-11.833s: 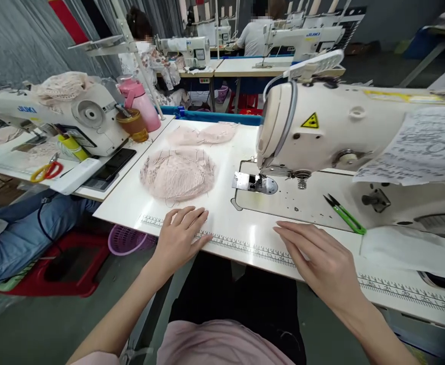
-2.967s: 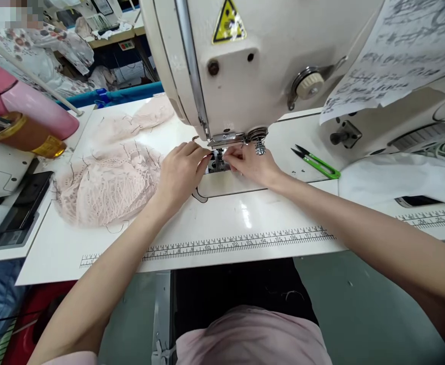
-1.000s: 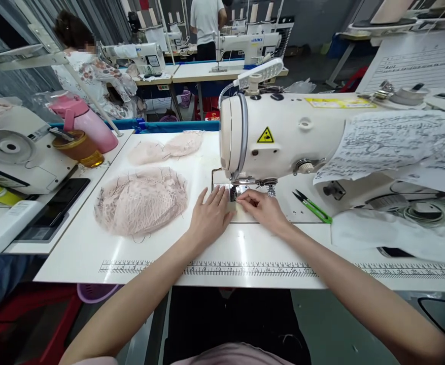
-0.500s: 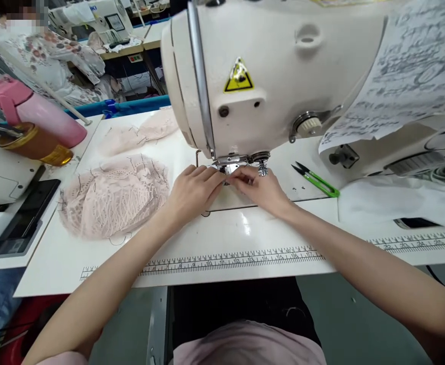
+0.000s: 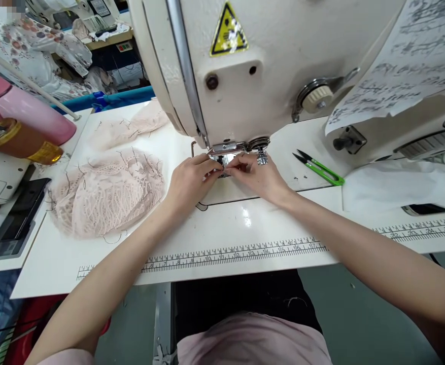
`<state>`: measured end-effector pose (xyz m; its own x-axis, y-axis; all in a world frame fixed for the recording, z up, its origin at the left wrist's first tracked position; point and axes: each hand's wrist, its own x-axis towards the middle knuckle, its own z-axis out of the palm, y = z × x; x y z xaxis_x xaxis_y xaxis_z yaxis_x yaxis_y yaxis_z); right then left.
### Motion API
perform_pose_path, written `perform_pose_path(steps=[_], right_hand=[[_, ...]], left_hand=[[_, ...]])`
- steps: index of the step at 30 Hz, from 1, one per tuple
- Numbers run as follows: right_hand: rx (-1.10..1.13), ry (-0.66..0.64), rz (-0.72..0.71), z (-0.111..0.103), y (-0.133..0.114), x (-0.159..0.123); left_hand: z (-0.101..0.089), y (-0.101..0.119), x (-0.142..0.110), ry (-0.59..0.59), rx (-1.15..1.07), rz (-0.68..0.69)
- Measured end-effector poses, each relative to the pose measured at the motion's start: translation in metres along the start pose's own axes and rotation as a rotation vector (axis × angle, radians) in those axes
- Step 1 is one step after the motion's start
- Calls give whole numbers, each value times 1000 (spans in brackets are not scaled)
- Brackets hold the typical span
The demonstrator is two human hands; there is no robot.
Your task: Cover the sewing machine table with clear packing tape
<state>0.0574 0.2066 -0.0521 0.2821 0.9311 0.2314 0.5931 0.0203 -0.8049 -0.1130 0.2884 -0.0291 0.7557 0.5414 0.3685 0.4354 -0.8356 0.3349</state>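
My left hand (image 5: 190, 180) and my right hand (image 5: 256, 175) meet under the head of the white sewing machine (image 5: 268, 66), right at the presser foot (image 5: 222, 158). The fingertips of both hands are pinched together there, touching the metal parts around the needle. What they pinch is too small to make out. A heap of pink lace pieces (image 5: 106, 192) lies on the white table (image 5: 226, 233) just left of my left hand. Green thread snips (image 5: 319, 168) lie on the machine bed to the right of my right hand.
A second pile of pink lace (image 5: 131, 124) lies farther back. A pink bottle (image 5: 28, 109) and an amber jar (image 5: 20, 142) stand at the left beside another machine. A printed sheet (image 5: 397, 66) hangs over the machine arm. A ruler strip (image 5: 237, 251) runs along the table's front edge. A person in a floral top (image 5: 35, 56) sits behind.
My head has dropped closer to the needle area since a second ago. My left hand went from lying flat on the bed to pinching at the presser foot with the right.
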Motion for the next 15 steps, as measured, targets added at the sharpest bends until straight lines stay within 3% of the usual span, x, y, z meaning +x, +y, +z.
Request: perform_pose_path(steps=[7, 15], right_hand=[[-14, 49, 79, -3, 5, 5], [23, 76, 44, 5, 14, 6]], left_hand=[[-1, 0, 1, 38, 135, -44], [2, 5, -1, 34, 71, -167]])
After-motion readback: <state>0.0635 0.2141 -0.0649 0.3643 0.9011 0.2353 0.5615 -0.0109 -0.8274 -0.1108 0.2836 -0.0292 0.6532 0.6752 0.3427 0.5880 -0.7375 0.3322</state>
